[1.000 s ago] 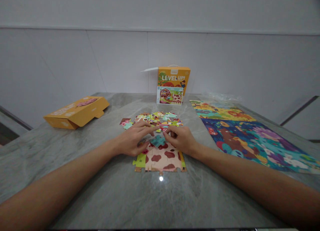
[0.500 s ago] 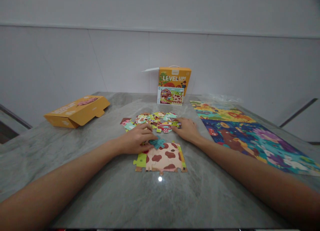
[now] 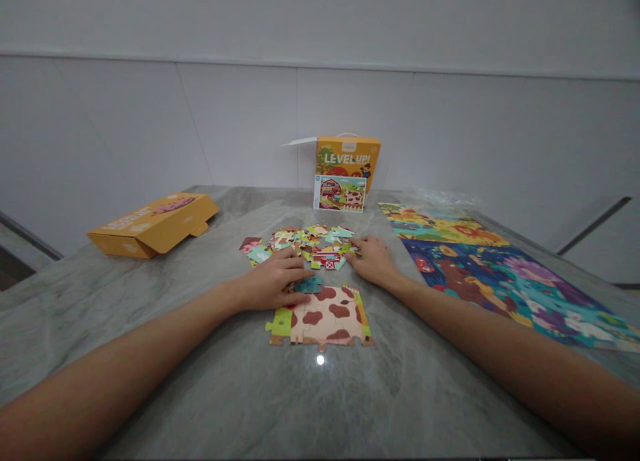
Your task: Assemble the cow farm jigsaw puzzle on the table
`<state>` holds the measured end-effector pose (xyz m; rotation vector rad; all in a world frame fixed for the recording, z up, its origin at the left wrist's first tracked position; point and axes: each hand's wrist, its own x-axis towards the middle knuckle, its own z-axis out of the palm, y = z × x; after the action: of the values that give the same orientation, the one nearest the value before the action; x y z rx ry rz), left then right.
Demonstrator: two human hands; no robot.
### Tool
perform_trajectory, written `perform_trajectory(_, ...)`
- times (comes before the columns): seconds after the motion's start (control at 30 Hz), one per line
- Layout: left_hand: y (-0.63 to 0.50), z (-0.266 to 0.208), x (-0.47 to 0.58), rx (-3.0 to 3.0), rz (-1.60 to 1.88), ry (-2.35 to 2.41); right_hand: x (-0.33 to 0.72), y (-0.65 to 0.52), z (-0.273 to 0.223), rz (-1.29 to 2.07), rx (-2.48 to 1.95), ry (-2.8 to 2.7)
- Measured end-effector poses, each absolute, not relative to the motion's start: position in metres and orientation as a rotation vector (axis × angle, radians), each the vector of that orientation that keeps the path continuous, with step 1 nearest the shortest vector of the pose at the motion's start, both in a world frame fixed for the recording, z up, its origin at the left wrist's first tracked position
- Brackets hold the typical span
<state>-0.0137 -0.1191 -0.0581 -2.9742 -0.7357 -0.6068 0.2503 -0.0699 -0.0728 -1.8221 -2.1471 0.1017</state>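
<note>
My left hand [image 3: 273, 280] is closed, with a teal puzzle piece [image 3: 309, 285] pinched between thumb and fingers. The piece is just above the top edge of a joined puzzle section [image 3: 327, 318], pale pink with brown cow patches and a green left side. My fingers cover that section's upper left corner. At the right edge of a heap of loose puzzle pieces [image 3: 287, 237], my right hand [image 3: 374, 258] has its fingers curled around a small piece [image 3: 356, 250], mostly hidden by the fingertips.
A reference picture card [image 3: 340, 193] leans against an upright orange box [image 3: 349, 156] at the back. Another orange box [image 3: 155, 224] lies at the left. To the right are colourful animal puzzle sheets [image 3: 480, 274] and clear plastic wrap [image 3: 445, 197]. All rest on a grey marbled table [image 3: 320, 408].
The teal piece has tilted and shifted slightly left in my left hand. My right hand's fingers have drawn in slightly at the heap's right edge. The joined section keeps its place.
</note>
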Motion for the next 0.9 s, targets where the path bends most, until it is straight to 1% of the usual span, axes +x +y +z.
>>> perform_trajectory(0.1, -0.12, -0.057, -0.013, -3.009, -0.574, -0.808, 0.25, -0.071, -0.074, 0.091, -1.797, -2.139)
perform_trajectory(0.23, -0.118, -0.057, -0.013, -3.021, -0.656, -0.881, 0.25, -0.072, -0.076, 0.08, -1.807, -2.083)
perform_trajectory(0.4, -0.118, -0.059, -0.014, -3.085, -0.692, -0.811, 0.25, -0.071, -0.075, 0.108, -1.814, -2.038)
perform_trajectory(0.5, -0.118, -0.059, -0.013, -2.995, -0.712, -0.792, 0.251, -0.069, -0.075, 0.13, -1.813, -1.991)
perform_trajectory(0.6, -0.117, -0.058, -0.011, -2.852, -0.838, -0.856, 0.253, -0.067, -0.075, 0.164, -1.818, -1.932)
perform_trajectory(0.73, -0.112, -0.057, -0.013, -2.582, -1.068, -1.187, 0.254, -0.066, -0.074, 0.205, -1.796, -1.848)
perform_trajectory(0.9, -0.105, -0.06, -0.019, -2.372, -1.126, -1.802, 0.256, -0.062, -0.076, 0.271, -1.677, -1.723)
